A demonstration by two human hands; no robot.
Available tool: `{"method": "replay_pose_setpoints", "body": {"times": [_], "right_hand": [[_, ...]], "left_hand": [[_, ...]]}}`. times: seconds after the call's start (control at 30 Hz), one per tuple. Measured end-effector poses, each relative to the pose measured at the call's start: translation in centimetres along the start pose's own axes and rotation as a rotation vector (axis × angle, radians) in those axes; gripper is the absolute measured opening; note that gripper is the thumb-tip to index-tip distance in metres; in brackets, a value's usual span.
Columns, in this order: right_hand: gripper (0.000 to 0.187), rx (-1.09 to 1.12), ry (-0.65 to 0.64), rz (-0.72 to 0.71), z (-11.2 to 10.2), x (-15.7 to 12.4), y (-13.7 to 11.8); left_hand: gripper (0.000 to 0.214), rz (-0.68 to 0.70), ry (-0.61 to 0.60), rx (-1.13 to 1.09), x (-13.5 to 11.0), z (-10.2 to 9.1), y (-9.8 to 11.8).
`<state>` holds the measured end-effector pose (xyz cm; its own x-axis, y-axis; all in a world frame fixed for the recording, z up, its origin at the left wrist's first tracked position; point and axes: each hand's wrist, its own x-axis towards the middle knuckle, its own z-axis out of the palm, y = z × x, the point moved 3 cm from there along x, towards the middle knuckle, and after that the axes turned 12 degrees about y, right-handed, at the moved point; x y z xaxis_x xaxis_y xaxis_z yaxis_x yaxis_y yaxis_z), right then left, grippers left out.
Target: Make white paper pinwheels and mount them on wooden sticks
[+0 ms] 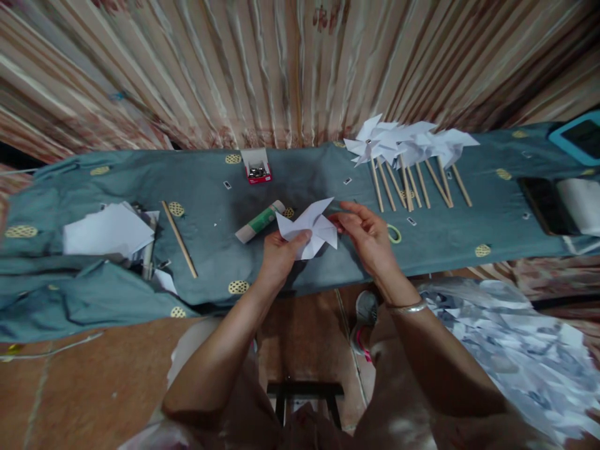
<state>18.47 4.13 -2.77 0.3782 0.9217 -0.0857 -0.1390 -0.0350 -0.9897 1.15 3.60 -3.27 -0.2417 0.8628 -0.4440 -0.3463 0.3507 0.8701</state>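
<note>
A white folded paper pinwheel shape (312, 228) is held just above the grey-blue cloth-covered table (210, 212). My left hand (281, 253) pinches its lower left part between thumb and fingers. My right hand (368, 234) touches its right edge with the fingertips drawn together. A green and white glue stick (259, 222) lies just left of the paper. A small green ring (394, 234) lies beside my right hand.
Several finished white pinwheels on wooden sticks (407, 159) lie at the back right. A red box of pins (257, 170) stands at the back centre. A loose stick (179, 239) and white paper sheets (107, 231) lie at left. A phone (546, 205) lies at right.
</note>
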Motion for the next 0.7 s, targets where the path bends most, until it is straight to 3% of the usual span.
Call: {"method": "replay_pose_setpoints", "body": {"times": [0.23,0.53,0.7], "right_hand": [[0.03,-0.016,0.1,-0.15,0.8,-0.6,-2.9],[0.024,-0.074,-0.087,-0.292,7.1,-2.8,-6.5],[0.021,-0.052,-0.125,-0.342,8.7,-1.6,-7.3]], "left_hand": [[0.027,-0.013,-0.009,-0.054,-0.1,-0.5,0.4],[0.024,-0.016,-0.017,-0.066,-0.1,-1.6,0.3],[0.024,-0.022,-0.048,-0.083,-0.4,-1.7,0.1]]}}
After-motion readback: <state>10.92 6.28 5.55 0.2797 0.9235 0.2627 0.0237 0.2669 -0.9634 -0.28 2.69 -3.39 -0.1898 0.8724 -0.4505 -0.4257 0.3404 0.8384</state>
